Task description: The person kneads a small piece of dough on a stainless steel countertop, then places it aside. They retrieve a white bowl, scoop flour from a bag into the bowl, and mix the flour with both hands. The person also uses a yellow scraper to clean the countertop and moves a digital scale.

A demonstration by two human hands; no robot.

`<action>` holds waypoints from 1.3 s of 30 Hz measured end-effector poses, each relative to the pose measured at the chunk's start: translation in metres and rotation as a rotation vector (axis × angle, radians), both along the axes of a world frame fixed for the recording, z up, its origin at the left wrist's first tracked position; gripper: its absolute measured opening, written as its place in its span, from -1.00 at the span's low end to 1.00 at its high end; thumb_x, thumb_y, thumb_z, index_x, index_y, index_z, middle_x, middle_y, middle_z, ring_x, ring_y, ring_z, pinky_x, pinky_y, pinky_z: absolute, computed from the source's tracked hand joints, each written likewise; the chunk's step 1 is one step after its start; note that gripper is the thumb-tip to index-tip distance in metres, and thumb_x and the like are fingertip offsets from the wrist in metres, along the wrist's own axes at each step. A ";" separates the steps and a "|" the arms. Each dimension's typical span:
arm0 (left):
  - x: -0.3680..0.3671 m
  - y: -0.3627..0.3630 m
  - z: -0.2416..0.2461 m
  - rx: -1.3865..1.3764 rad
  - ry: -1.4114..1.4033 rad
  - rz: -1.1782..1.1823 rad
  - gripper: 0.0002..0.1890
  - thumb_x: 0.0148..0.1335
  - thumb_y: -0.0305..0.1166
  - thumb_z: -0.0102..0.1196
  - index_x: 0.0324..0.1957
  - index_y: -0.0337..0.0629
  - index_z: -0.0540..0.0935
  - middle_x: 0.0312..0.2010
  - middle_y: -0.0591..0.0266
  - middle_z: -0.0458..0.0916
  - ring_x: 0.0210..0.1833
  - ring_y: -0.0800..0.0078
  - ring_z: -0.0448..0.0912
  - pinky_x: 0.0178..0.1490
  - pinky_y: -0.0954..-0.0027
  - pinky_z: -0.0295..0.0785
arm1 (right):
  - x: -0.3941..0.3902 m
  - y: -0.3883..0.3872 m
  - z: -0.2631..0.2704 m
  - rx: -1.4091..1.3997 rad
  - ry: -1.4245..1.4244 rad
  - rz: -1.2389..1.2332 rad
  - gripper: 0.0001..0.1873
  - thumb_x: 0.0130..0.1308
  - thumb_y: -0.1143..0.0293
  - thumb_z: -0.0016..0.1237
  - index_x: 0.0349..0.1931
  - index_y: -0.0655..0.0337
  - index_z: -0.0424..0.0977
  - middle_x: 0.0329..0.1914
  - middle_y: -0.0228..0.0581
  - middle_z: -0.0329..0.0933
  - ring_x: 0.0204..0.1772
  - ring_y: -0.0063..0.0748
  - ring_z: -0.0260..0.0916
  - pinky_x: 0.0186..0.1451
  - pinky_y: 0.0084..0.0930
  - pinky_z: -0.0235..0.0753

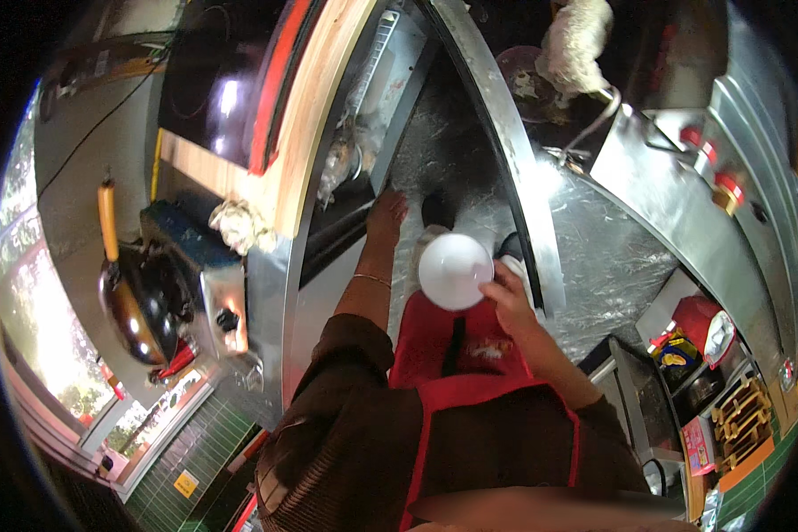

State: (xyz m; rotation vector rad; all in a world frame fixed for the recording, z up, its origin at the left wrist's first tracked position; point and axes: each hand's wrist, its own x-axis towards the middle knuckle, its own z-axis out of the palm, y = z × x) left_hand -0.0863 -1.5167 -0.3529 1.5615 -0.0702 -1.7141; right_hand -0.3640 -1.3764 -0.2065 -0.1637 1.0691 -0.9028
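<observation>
My right hand (pixel 511 292) holds a white bowl (pixel 455 272) by its rim, in front of the red apron (pixel 485 346). The bowl's inside faces up and looks bare. My left hand (pixel 387 211) is stretched forward, at the edge of an open cabinet (pixel 336 246) under the counter. Its fingers are dark and blurred, so I cannot tell whether they grip anything. Within the cabinet are plastic-wrapped items (pixel 340 163) and a white wire rack (pixel 376 56). To the right stands an open metal door (pixel 505 100) with a black gasket along its edge.
A wok (pixel 139 312) with a wooden handle rests on a stove at left. A crumpled whitish cloth (pixel 239 226) lies at the corner of the wooden board (pixel 306 120). Red-capped containers (pixel 728 189) stand on the right steel counter (pixel 645 149). The metallic-looking floor (pixel 598 266) has streaky marks.
</observation>
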 end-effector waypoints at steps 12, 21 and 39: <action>-0.013 -0.245 -0.161 -0.505 0.192 0.291 -0.46 0.48 -0.22 -0.38 0.41 -0.20 -0.02 0.47 0.14 -0.12 0.51 0.21 -0.12 0.52 0.18 -0.14 | 0.012 -0.026 -0.076 0.198 0.098 -0.040 -0.28 0.00 0.43 0.05 0.26 0.35 0.25 0.20 -0.15 0.38 0.25 -0.27 0.30 0.35 -0.34 0.21; -0.001 -0.296 -0.205 -0.517 0.852 0.932 -0.54 0.37 -0.54 -0.20 0.30 -0.38 0.20 0.27 -0.03 0.30 0.30 0.20 0.32 0.37 0.18 0.27 | 0.000 -0.035 -0.077 0.284 0.214 -0.043 -0.29 -0.06 0.51 -0.08 0.24 0.41 0.24 0.17 -0.09 0.40 0.26 -0.24 0.31 0.38 -0.31 0.17; -0.016 -0.319 -0.210 -0.709 0.624 0.542 -0.78 0.04 -0.86 -0.10 -0.23 -0.55 0.38 -0.26 0.09 0.41 -0.18 0.33 0.48 0.12 0.37 0.45 | -0.039 -0.046 -0.077 0.221 0.271 0.018 -0.31 0.03 0.47 -0.04 0.27 0.37 0.20 0.21 -0.11 0.35 0.29 -0.23 0.26 0.40 -0.30 0.13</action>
